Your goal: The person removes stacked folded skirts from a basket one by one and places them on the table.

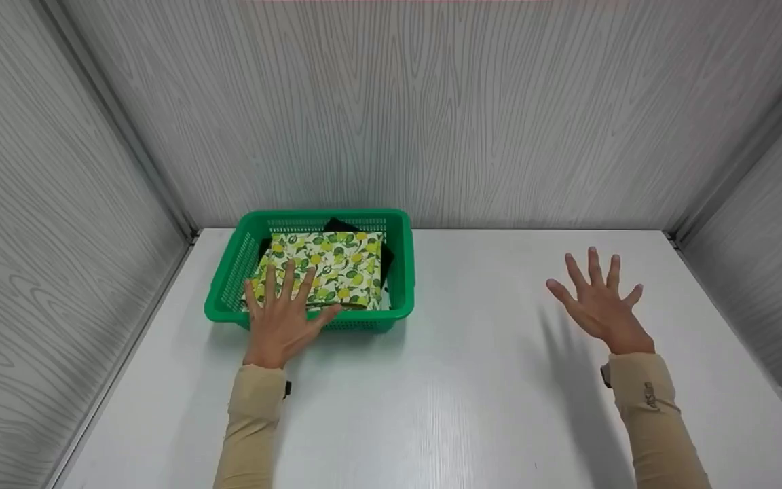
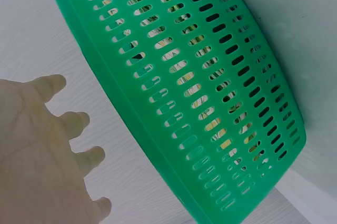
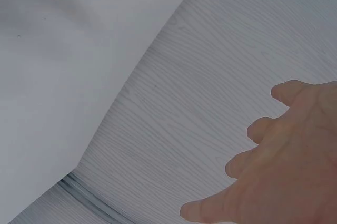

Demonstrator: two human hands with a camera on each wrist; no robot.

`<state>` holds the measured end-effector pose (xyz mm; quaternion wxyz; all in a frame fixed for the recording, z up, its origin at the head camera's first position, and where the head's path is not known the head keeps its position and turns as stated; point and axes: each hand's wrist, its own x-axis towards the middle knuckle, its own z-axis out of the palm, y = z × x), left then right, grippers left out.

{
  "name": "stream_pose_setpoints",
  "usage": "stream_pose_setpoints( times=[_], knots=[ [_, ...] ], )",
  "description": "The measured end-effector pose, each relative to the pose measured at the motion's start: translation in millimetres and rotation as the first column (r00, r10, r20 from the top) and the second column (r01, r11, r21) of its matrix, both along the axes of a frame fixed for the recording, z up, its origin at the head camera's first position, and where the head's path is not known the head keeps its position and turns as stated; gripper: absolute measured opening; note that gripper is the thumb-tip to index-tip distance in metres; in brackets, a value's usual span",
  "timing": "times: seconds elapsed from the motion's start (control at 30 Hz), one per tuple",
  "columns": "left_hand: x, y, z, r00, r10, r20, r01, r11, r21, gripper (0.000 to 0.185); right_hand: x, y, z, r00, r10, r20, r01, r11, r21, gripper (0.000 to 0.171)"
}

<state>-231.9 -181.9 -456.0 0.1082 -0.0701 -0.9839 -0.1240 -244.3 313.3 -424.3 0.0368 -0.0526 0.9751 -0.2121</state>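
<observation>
A green plastic basket [image 1: 401, 272] with slotted walls stands at the back left of the table. Inside it lies a folded cloth [image 1: 337, 265] with a lemon-and-leaf print, on top of some black items [image 1: 341, 225] that are mostly hidden. My left hand [image 1: 281, 326], fingers spread, hovers over the basket's near left rim and holds nothing. In the left wrist view the slotted basket wall [image 2: 189, 76] is beside that hand, with a gap between them. My right hand [image 1: 603, 309] is spread above the right side of the table, with its shadow below, and holds nothing.
The white tabletop [image 1: 472, 380] is bounded by a grey wood-grain back panel [image 1: 472, 122] and side panels, left [image 1: 45, 204] and right [image 1: 764, 224]. A dark band [image 1: 606, 375] shows at the right cuff.
</observation>
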Motion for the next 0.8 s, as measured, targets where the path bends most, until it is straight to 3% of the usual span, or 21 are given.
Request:
stream_pose_setpoints(
  times=[0.1, 0.2, 0.37, 0.47, 0.57, 0.8],
  knots=[
    [-0.9, -0.3, 1.0, 0.998, -0.006, -0.065, 0.006, 1.000, -0.005, 0.090, 1.4, -7.7, -4.2, 0.999, 0.038, -0.038, -0.040, 0.997, -0.062, 0.079],
    [-4.7, 0.2, 2.9, 0.983, -0.016, -0.182, 0.018, 1.000, 0.006, 0.079, 2.0, -20.9, -8.9, 0.988, 0.087, -0.130, -0.105, 0.985, -0.136, 0.067],
    [-11.2, 1.0, 5.2, 0.944, -0.039, -0.327, 0.060, 0.997, 0.054, 0.056, -3.7, -47.9, -12.2, 0.931, 0.108, -0.348, -0.213, 0.937, -0.278, 0.037],
    [-13.4, -1.3, 5.4, 0.931, -0.033, -0.363, 0.060, 0.996, 0.063, 0.052, -8.8, -66.7, -8.4, 0.890, 0.084, -0.449, -0.264, 0.897, -0.355, 0.025],
    [-15.2, -6.1, 4.7, 0.921, -0.024, -0.389, 0.052, 0.997, 0.062, 0.049, -14.1, -87.9, -3.4, 0.869, 0.060, -0.491, -0.289, 0.867, -0.406, 0.020],
    [-20.1, -18.5, 3.7, 0.936, 0.006, -0.351, 0.030, 0.995, 0.098, 0.051, -25.9, -139.0, -2.6, 0.878, 0.030, -0.477, -0.295, 0.820, -0.491, 0.015]
  ],
)
